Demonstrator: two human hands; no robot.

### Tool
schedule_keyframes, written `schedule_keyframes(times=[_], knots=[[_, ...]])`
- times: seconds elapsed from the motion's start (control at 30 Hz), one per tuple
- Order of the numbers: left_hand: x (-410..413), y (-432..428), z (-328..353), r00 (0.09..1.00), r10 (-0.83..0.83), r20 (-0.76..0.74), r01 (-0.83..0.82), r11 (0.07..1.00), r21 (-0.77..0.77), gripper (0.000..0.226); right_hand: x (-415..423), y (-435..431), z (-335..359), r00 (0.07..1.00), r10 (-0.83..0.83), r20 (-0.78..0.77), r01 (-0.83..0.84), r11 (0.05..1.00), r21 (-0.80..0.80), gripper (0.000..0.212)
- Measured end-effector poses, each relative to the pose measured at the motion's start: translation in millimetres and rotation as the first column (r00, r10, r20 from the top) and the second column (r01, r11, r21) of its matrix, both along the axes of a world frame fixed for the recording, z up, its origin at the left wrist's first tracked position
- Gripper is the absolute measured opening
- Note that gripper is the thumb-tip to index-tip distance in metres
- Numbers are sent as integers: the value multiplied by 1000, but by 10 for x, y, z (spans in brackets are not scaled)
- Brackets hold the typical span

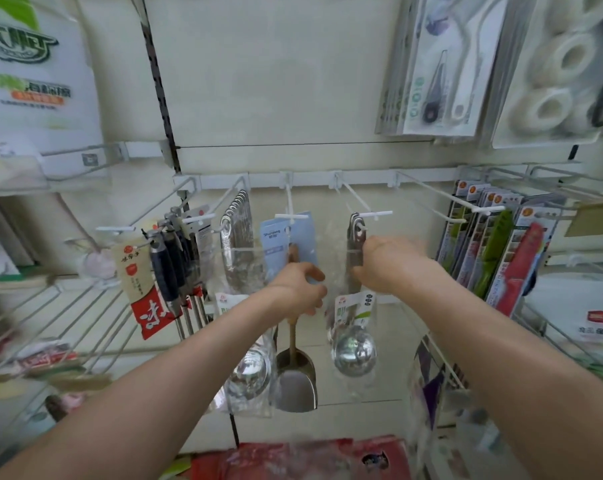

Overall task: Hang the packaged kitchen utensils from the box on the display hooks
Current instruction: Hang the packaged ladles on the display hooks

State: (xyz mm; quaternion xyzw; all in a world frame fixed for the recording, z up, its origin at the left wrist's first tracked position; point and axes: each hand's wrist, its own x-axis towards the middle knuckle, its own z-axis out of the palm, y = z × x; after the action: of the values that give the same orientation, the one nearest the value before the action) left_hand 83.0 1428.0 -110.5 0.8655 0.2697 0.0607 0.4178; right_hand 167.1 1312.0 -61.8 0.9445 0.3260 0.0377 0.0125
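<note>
Head view shows us the left hand (298, 289), fingers curled round the wooden handle of a packaged spatula (295, 379) that hangs upright from a white hook (291, 216), blade pointing down. Just to its right, the slightly blurred right hand (386, 265) grips the steel handle of a bagged ladle (353, 351) close under the next hook (376, 213). We see its long axis running vertically, bowl downward.

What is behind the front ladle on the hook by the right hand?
More steel handles stacked on the same hook; the front ladle and right hand cover their bowls, so no count.
</note>
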Motion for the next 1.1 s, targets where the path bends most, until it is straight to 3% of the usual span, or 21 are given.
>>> schedule_keyframes(times=[0.07, 0.2, 0.33, 0.43, 0.5, 0.57, 0.7, 0.77, 0.87, 1.0, 1.1], knots=[[-46, 25, -15, 999, -24, -20, 24, 1000, -16, 18, -118, 10, 18, 999, 52, 8, -51, 998, -32, 14], [-228, 201, -39, 998, 5, -61, -3, 1000, 31, 18, -426, 161, -31, 974, 223, -48, -217, 970, 105, 19], [-472, 516, -50, 987, 160, 4, -160, 985, 63, 18, -710, 511, -67, 898, 427, -104, -369, 861, 350, 23], [-644, 759, -56, 952, 294, 84, -301, 948, 102, 20, -860, 825, -46, 857, 516, -2, -445, 740, 504, 27], [-738, 890, -42, 920, 368, 135, -387, 905, 174, 24, -879, 1037, -55, 873, 488, -9, -411, 744, 527, 25], [-799, 977, -33, 904, 395, 164, -422, 884, 200, 24, -850, 1211, -93, 911, 395, -122, -287, 817, 500, 17], [-789, 1066, -35, 917, 333, 220, -355, 933, 64, 52, -799, 1403, -237, 896, 302, -326, -78, 829, 554, 28], [-744, 1061, -21, 924, 286, 254, -302, 953, 25, 44, -764, 1490, -302, 899, 294, -324, -49, 804, 593, 36], [-682, 1057, -14, 936, 239, 259, -267, 960, 78, 9, -743, 1571, -344, 915, 261, -306, -30, 804, 593, 35], [-653, 1089, -54, 965, 211, 158, -227, 970, 90, 22, -756, 1591, -391, 907, 237, -348, -28, 859, 511, 28], [-682, 1114, -49, 966, 203, 163, -219, 972, 86, 20, -796, 1562, -368, 912, 235, -336, -35, 861, 508, 28]])
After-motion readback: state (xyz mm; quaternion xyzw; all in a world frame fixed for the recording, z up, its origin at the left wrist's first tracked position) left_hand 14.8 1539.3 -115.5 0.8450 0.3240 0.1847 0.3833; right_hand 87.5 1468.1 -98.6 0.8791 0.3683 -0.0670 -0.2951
